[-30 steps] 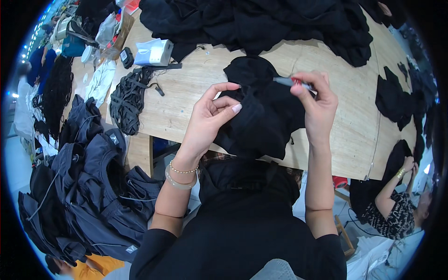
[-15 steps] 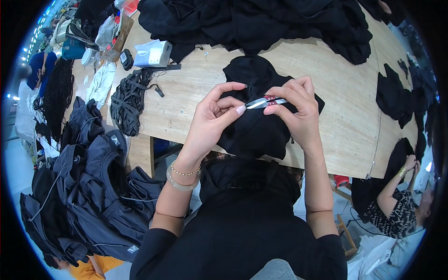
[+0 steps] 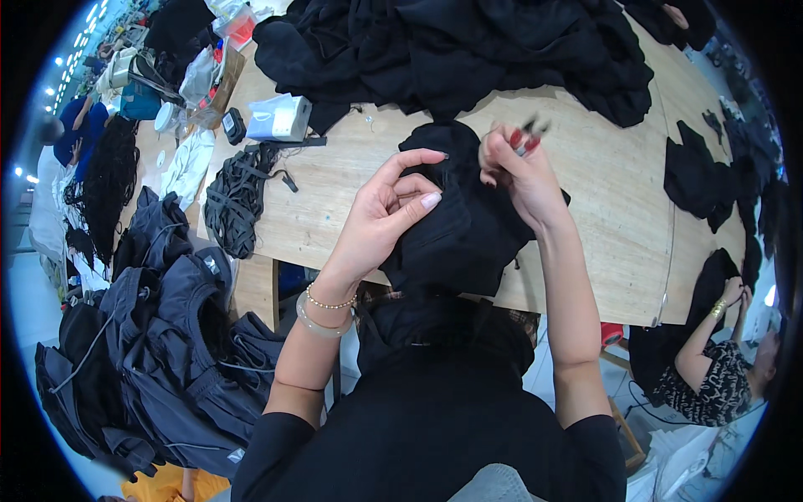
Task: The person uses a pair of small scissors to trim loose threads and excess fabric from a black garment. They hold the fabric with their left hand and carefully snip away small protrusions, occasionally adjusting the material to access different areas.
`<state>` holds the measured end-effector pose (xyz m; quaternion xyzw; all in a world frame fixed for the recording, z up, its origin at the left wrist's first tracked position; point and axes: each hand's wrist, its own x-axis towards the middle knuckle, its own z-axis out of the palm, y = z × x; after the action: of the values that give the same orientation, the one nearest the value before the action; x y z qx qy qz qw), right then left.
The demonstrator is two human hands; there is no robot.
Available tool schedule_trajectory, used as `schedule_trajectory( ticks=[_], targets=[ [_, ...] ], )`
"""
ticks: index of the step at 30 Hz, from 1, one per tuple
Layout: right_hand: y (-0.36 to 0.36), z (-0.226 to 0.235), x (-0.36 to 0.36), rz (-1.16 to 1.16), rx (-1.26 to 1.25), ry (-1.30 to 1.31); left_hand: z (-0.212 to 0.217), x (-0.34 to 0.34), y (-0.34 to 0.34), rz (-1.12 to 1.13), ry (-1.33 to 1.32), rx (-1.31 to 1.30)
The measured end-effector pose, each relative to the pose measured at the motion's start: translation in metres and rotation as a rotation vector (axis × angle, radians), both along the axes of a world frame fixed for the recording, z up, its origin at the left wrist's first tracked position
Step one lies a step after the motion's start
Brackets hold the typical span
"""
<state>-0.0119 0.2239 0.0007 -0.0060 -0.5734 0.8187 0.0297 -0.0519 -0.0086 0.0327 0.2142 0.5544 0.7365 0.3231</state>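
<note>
Since half a second ago, the right hand (image 3: 520, 174) has pulled up and away, fingers closed on small red-handled snips (image 3: 527, 138). Left hand (image 3: 386, 216) fingers pinch the black garment (image 3: 456, 238) on the counter (image 3: 602, 217). Keeping the fabric taut probably helps a clean trim.

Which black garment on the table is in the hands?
The small black piece at the near table edge, pinched by the left hand; the right hand is over it. The big pile lies untouched behind.

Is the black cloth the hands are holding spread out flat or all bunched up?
Bunched up. The black cloth lies in thick folds on the wooden table, pinched by the left hand.
</note>
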Motion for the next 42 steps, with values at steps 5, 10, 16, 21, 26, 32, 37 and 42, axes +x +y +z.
schedule_trajectory(
  ticks=[5, 10, 16, 21, 26, 32, 37, 42],
  targets=[
    [-0.009, 0.025, -0.003, 0.245, 0.126, -0.025, 0.029, -0.019, 0.001, -0.077, -0.010, 0.035],
    [0.023, 0.058, 0.018, 0.309, 0.227, -0.114, 0.049, -0.026, -0.002, -0.196, 0.116, -0.062],
    [0.030, 0.098, 0.028, 0.392, 0.464, -0.019, 0.050, -0.014, 0.013, -0.032, 0.415, -0.280],
    [0.036, 0.099, 0.034, 0.309, 0.511, -0.044, 0.057, -0.024, 0.017, 0.033, 0.316, -0.185],
    [0.037, 0.091, 0.035, 0.311, 0.508, -0.018, 0.055, -0.018, 0.012, -0.150, 0.608, -0.309],
    [0.035, 0.086, 0.035, 0.282, 0.494, -0.045, 0.045, -0.031, 0.015, 0.039, 0.243, -0.264],
    [0.038, 0.079, 0.033, 0.302, 0.466, -0.056, 0.061, -0.010, 0.014, -0.233, 0.411, -0.437],
    [0.036, 0.076, 0.033, 0.267, 0.484, -0.029, 0.042, -0.022, 0.015, -0.011, 0.433, -0.371]
  ],
)
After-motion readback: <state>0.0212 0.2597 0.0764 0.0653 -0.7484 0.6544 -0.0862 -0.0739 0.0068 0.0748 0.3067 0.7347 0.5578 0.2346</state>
